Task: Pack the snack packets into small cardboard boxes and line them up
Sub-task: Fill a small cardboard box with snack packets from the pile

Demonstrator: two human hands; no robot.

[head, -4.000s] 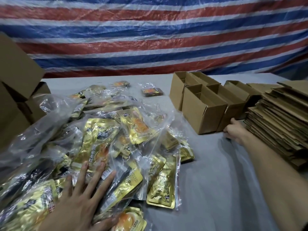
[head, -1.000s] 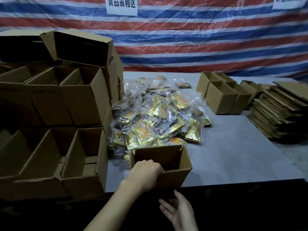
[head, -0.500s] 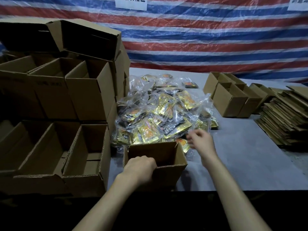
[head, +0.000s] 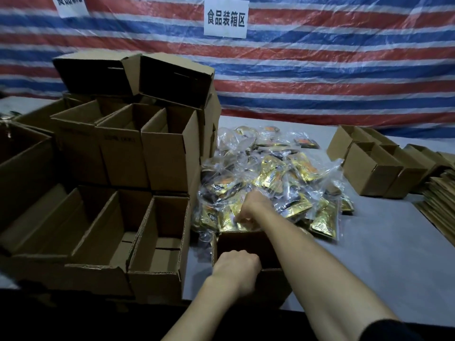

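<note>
One small open brown cardboard box (head: 272,287), nearest, is gripped by the left hand (head: 236,269); one gold foil snack packet (head: 229,221) just beyond is pinched by the right hand (head: 253,207). Of two far white signs (head: 226,17), one reads 食品装箱区.

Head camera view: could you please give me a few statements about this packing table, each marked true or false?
1. The left hand grips the near rim of the small cardboard box at the table edge. True.
2. The right hand rests inside that box. False: it is beyond it, at the snack packet pile.
3. The stacked boxes on the left are closed. False: they stand open.
4. A white sign hangs on the striped tarp. True.
</note>
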